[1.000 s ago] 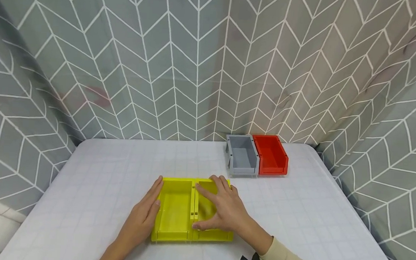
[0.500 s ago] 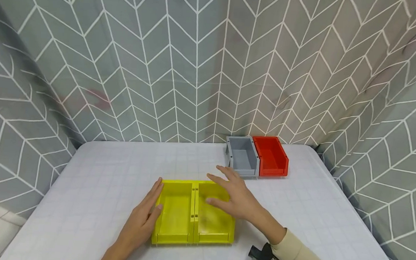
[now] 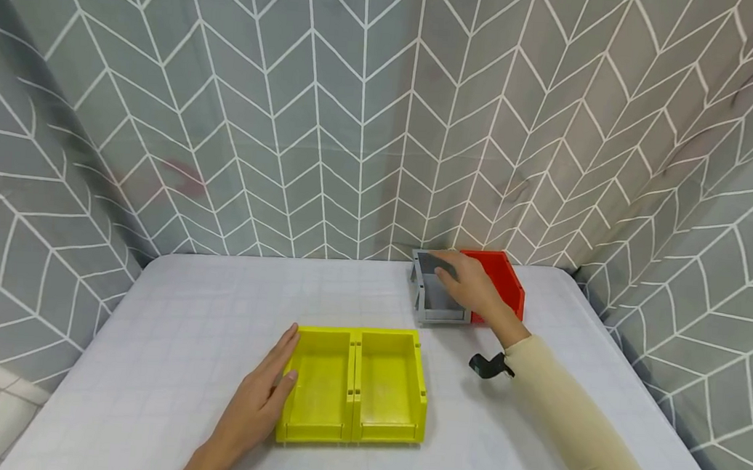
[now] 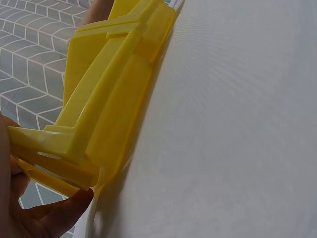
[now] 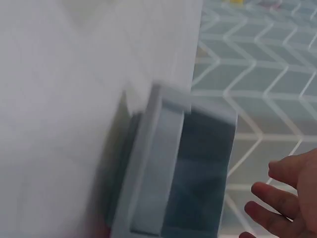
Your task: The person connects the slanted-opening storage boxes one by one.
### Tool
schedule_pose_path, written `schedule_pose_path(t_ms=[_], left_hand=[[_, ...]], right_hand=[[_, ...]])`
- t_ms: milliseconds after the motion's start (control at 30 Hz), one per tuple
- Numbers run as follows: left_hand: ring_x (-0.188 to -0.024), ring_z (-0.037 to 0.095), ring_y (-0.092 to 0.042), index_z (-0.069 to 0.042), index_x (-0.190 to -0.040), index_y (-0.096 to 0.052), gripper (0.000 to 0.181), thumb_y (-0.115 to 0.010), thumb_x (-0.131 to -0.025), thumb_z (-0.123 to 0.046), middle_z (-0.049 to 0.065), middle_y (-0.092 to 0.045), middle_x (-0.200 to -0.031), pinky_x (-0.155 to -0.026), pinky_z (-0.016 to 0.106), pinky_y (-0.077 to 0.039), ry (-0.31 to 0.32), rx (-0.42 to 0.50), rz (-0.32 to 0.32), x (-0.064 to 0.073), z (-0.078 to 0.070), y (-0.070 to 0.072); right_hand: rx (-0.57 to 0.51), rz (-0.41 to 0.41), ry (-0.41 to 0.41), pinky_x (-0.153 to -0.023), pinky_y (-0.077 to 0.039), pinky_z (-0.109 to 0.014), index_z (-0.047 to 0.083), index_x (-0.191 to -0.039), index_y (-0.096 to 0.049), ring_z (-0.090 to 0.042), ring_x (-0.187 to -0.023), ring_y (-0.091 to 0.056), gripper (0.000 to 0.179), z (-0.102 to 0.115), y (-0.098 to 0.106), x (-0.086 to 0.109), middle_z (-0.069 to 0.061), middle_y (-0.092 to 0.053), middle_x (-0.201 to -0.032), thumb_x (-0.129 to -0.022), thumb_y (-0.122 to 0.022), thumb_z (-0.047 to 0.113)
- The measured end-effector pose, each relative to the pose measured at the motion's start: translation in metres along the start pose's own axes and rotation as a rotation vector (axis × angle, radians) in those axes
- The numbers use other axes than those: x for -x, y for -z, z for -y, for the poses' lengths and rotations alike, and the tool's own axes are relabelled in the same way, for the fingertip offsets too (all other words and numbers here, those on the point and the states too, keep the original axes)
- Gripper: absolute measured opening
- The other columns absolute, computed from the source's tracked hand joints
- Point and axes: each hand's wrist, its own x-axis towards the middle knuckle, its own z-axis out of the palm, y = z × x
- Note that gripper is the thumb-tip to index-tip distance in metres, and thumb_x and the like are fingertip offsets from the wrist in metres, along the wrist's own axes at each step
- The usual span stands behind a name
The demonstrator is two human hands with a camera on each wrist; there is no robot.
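Two yellow storage bins stand side by side on the white table; the left bin adjoins the right bin. My left hand lies along the left bin's outer side, fingers straight and the thumb at its edge. In the left wrist view, fingertips show at the corner of that yellow bin. Farther back, my right hand hovers over the grey bin, fingers extended and apart. The right wrist view has the hand beside the grey bin, holding nothing.
A red bin adjoins the grey one on the right, partly hidden by my right hand. Both stand near the table's back edge, before a grey patterned curtain. A black wrist device hangs below my right sleeve.
My right hand has left the right yellow bin and moved back and to the right, over the grey bin. The left hand stays against the left yellow bin.
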Motion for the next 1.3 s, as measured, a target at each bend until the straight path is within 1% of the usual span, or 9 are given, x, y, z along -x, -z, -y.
schedule_pose_path(t_ms=[200, 367, 467, 667, 800, 900, 967, 1100, 1300], left_hand=[[-0.154, 0.015, -0.023, -0.014, -0.165, -0.031, 0.058, -0.051, -0.11, -0.011, -0.009, -0.019, -0.171, -0.12, 0.015, -0.013, 0.007, 0.01, -0.001, 0.0, 0.002, 0.0], [-0.154, 0.015, -0.024, -0.013, -0.163, -0.036, 0.056, -0.051, -0.11, -0.011, -0.01, -0.02, -0.171, -0.119, 0.015, -0.014, 0.009, 0.011, -0.004, 0.001, 0.003, -0.001], [-0.153, 0.016, -0.025, -0.013, -0.162, -0.038, 0.054, -0.051, -0.11, -0.012, -0.01, -0.021, -0.171, -0.119, 0.014, -0.014, 0.007, 0.004, -0.006, 0.001, 0.003, -0.001], [-0.153, 0.019, -0.026, -0.012, -0.162, -0.039, 0.053, -0.05, -0.11, -0.012, -0.008, -0.021, -0.171, -0.119, 0.014, -0.014, -0.013, 0.003, -0.008, 0.0, 0.003, 0.0], [-0.153, 0.02, -0.027, -0.011, -0.161, -0.04, 0.052, -0.05, -0.11, -0.011, -0.007, -0.021, -0.171, -0.118, 0.013, -0.013, -0.008, 0.014, -0.004, 0.0, 0.003, 0.0], [-0.153, 0.018, -0.026, -0.012, -0.161, -0.04, 0.052, -0.05, -0.11, -0.012, -0.009, -0.021, -0.171, -0.118, 0.013, -0.013, 0.005, 0.012, 0.0, 0.001, 0.003, -0.001], [-0.153, 0.017, -0.026, -0.013, -0.161, -0.04, 0.052, -0.051, -0.11, -0.013, -0.01, -0.021, -0.171, -0.118, 0.013, -0.013, 0.012, 0.007, 0.001, 0.001, 0.003, -0.001], [-0.153, 0.016, -0.026, -0.012, -0.161, -0.041, 0.052, -0.052, -0.11, -0.012, -0.01, -0.021, -0.17, -0.118, 0.013, -0.014, 0.014, 0.007, -0.004, 0.001, 0.002, -0.001], [-0.153, 0.016, -0.026, -0.012, -0.161, -0.041, 0.052, -0.052, -0.109, -0.012, -0.01, -0.021, -0.17, -0.118, 0.013, -0.014, 0.011, 0.005, -0.009, 0.0, 0.002, 0.0]], right_hand=[[0.121, 0.023, 0.008, -0.111, -0.044, -0.057, -0.003, -0.14, -0.062, -0.042, -0.128, -0.056, 0.038, -0.028, 0.0, -0.027, -0.025, -0.061, -0.138, -0.102, -0.057, 0.001], [0.302, 0.08, 0.047, -0.113, -0.041, -0.057, -0.003, -0.14, -0.062, -0.044, -0.129, -0.054, 0.04, -0.043, -0.006, -0.038, -0.027, -0.06, -0.138, -0.1, -0.055, -0.002], [0.341, 0.122, 0.014, -0.111, -0.04, -0.061, 0.0, -0.142, -0.062, -0.044, -0.127, -0.056, 0.041, -0.048, -0.008, -0.041, -0.024, -0.063, -0.136, -0.101, -0.056, 0.001], [0.293, 0.171, -0.091, -0.106, -0.036, -0.068, 0.002, -0.128, -0.07, -0.042, -0.119, -0.06, 0.028, -0.053, -0.004, -0.048, -0.018, -0.069, -0.12, -0.102, -0.06, 0.007], [0.276, 0.211, -0.088, -0.107, -0.035, -0.067, 0.002, -0.12, -0.073, -0.04, -0.114, -0.061, 0.022, -0.057, -0.001, -0.049, -0.017, -0.07, -0.113, -0.102, -0.062, 0.009], [0.255, 0.212, -0.051, -0.103, -0.041, -0.063, 0.001, -0.118, -0.074, -0.039, -0.108, -0.063, 0.021, -0.059, 0.001, -0.048, -0.016, -0.071, -0.11, -0.102, -0.064, 0.009], [0.211, 0.196, -0.025, -0.1, -0.046, -0.06, -0.001, -0.117, -0.074, -0.039, -0.106, -0.064, 0.02, -0.06, 0.003, -0.046, -0.017, -0.072, -0.11, -0.101, -0.065, 0.008], [0.069, 0.171, -0.043, -0.097, -0.052, -0.056, -0.004, -0.119, -0.073, -0.038, -0.107, -0.063, 0.022, -0.057, 0.008, -0.044, -0.02, -0.071, -0.116, -0.101, -0.065, 0.006], [-0.027, 0.145, -0.061, -0.099, -0.052, -0.056, -0.005, -0.125, -0.071, -0.04, -0.112, -0.063, 0.027, -0.046, 0.018, -0.046, -0.023, -0.069, -0.123, -0.102, -0.064, 0.007]])
